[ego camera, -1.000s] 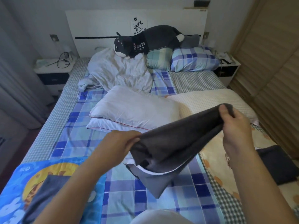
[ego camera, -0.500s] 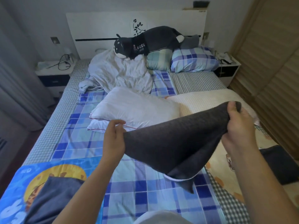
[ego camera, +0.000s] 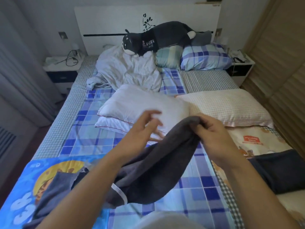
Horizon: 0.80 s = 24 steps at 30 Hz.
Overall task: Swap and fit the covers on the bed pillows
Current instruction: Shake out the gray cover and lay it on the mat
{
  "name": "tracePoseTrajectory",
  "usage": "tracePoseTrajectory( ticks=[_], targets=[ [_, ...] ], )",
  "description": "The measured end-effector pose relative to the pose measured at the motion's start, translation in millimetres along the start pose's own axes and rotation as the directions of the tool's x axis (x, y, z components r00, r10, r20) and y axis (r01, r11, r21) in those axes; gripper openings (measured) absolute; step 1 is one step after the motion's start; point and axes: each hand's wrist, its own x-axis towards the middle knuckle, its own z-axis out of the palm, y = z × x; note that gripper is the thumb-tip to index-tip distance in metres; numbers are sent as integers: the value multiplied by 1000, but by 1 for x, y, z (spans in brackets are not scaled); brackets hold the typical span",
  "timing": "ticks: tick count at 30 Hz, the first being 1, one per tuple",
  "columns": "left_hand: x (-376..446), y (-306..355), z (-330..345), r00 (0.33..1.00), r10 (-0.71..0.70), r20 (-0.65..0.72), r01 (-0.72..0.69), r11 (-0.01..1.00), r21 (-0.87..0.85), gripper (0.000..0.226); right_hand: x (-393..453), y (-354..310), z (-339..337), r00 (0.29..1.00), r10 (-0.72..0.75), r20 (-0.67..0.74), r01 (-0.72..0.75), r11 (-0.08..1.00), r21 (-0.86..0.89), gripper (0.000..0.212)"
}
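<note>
1. The dark grey pillow cover [ego camera: 158, 169] hangs in the air over the bed [ego camera: 54, 129], low centre of view. Its top edge is bunched in your right hand [ego camera: 212, 136], and the rest sags down toward 7 o'clock, where a white-trimmed edge [ego camera: 119, 192] shows near the bottom, probably the cover's open end.

2. Your right grip is closed on the cover: thumb and fingers pinch a gathered fold at the cloth's highest point, at about 1 o'clock from the cloth's middle.

3. Your left hand [ego camera: 142, 128] holds nothing. Its fingers are spread and blurred, just to the 9 o'clock side of the pinched fold, above the cloth and apart from it.

4. To do this step well, I judge you should find the white-trimmed opening first, take one corner of it in each hand, and shake the cover flat so the mouth gapes before any pillow goes in.

5. The bare white pillow [ego camera: 140, 106] lies just beyond your hands at 12 o'clock, the likely one to fill. Feed a short end in first.

6. The cream checked pillow [ego camera: 227, 106] lies touching it at 2 o'clock, already covered.

7. Another dark cloth [ego camera: 280, 171] lies on the bed at 3 o'clock; what it is I cannot tell.
</note>
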Motion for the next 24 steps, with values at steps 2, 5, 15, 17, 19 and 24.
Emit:
tracePoseTrajectory(
  ticks=[2, 5, 15, 17, 19, 24],
  targets=[
    [-29, -53, -21, 951, -260, 167, 171, 894, 413, 26, 0, 3, -1, 993, -16, -120, 28, 995, 97, 20],
    [-75, -125, -40, 883, -441, 163, 206, 674, 709, 38, 9, 3, -1, 941, -4, -338, 47, 992, 120, 28],
    [-99, -229, -27, 959, -279, -50, 214, 598, 772, 23, 27, -22, -25, 913, 182, -366, -85, 961, 265, 25],
    [-74, -179, 1, 990, -116, 75, 54, 823, 566, 45, 20, -25, -12, 975, 166, -146, -128, 963, 239, 21],
    [-53, -141, 27, 993, -76, 93, 39, 934, 355, 38, 13, -22, 5, 991, 131, 19, -132, 975, 180, 25],
    [-23, -117, 49, 986, -49, -162, 116, 893, 436, 29, 14, -16, -5, 983, 35, -180, -48, 997, -68, 19]
  ],
)
